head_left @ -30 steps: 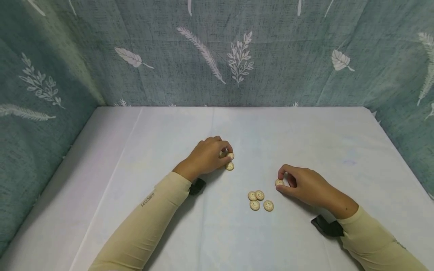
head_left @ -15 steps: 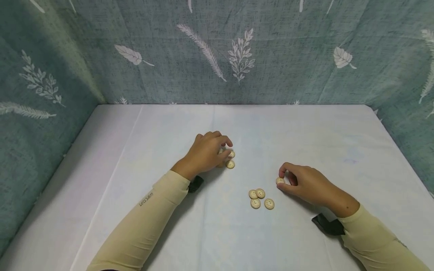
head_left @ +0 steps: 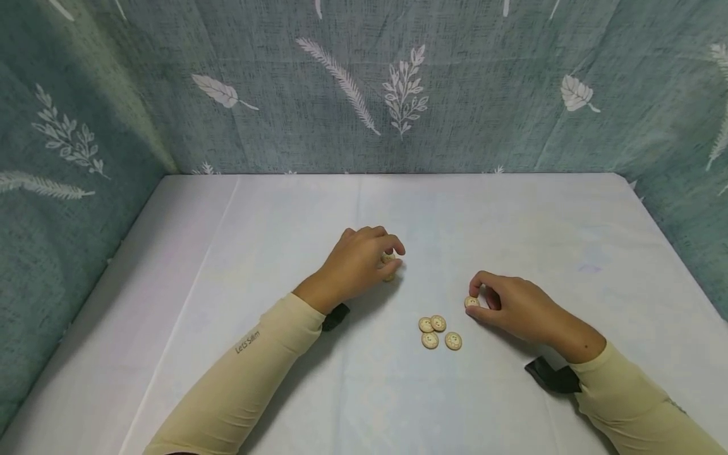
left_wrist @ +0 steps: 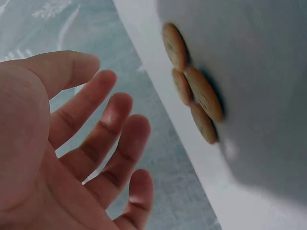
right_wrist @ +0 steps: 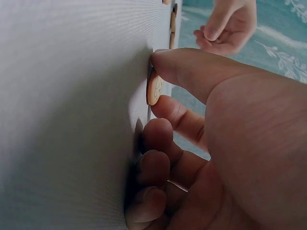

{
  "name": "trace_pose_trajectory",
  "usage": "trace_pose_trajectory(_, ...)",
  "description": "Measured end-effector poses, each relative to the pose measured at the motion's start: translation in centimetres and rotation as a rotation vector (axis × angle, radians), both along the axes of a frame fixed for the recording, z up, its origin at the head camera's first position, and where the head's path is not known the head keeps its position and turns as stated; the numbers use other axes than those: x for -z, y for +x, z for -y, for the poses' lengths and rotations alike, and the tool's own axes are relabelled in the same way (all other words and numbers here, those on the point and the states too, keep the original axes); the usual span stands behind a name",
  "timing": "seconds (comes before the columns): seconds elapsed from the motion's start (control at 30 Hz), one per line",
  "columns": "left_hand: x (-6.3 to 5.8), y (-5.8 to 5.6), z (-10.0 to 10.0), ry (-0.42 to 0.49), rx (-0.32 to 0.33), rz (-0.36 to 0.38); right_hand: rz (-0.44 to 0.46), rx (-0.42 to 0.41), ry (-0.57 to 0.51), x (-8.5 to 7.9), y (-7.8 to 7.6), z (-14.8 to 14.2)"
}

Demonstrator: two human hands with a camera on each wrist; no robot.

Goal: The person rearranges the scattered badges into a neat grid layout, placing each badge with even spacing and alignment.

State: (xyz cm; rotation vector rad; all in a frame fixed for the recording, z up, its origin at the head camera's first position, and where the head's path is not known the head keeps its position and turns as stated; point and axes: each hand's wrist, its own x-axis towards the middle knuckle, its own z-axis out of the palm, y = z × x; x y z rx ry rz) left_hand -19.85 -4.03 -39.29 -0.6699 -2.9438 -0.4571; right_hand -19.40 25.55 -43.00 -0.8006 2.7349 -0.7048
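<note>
My left hand [head_left: 359, 262] hovers over a cluster of wooden buttons, partly hiding them in the head view. In the left wrist view its fingers are loosely bent with nothing between them, apart from the round buttons [left_wrist: 204, 93], which lie flat and touching one another. Farther right, my right hand [head_left: 516, 311] pinches a single wooden button [head_left: 471, 302] at its edges between thumb and index finger. From the right wrist, that button [right_wrist: 155, 90] appears flat at the white surface, with the other fingers curled beside it.
Between the hands and nearer to me lies another group of several buttons [head_left: 430, 340], with one button [head_left: 453, 341] slightly apart. A white cloth [head_left: 273, 215] covers the table. Green leaf-patterned fabric [head_left: 483, 95] hangs behind it and at both sides.
My left hand has opened its thumb and finger and shifted right over its button cluster, covering more of it. The right hand keeps its pinch in nearly the same place.
</note>
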Motion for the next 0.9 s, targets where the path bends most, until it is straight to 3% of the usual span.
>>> trace_pose_trajectory(0.4,0.2,1.1,-1.4,0.074,0.128,0.109,-0.008,0.001,-0.008,0.2,-0.1,-0.1)
trace_pose_trajectory(0.9,0.1,2.2,-2.8,0.003,0.273,0.198,-0.006,-0.012,-0.021,0.1,-0.1,-0.1)
